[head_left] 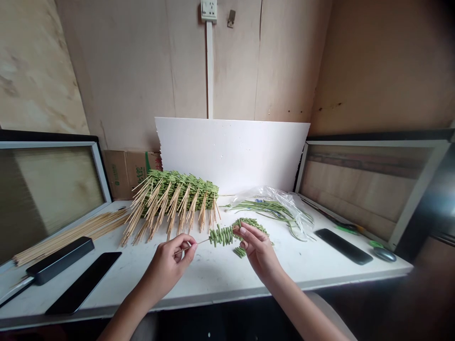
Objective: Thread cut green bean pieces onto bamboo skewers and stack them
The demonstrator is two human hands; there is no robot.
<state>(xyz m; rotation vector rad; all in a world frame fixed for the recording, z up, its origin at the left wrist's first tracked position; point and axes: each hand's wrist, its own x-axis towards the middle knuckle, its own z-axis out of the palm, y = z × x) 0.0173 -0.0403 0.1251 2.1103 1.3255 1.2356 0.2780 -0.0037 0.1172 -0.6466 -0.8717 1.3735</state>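
My left hand (177,258) pinches the bare end of a thin wooden skewer (202,242), held level above the table. Short green stem pieces (221,236) are threaded side by side along its other end. At the tip, the fingers of my right hand (256,246) are closed on a green piece. Under and behind that hand lies a pile of cut green pieces (254,223), with a small group (240,252) in front. A large stack of filled skewers (181,192) stands behind my left hand, bare sticks towards me.
Loose bare skewers (74,232), a black box (60,260) and a dark flat slab (85,282) lie left. Long green stems (265,206) rest by a plastic bag (284,203). A phone (343,246) and a mouse (384,254) are right. A white board (232,151) stands behind.
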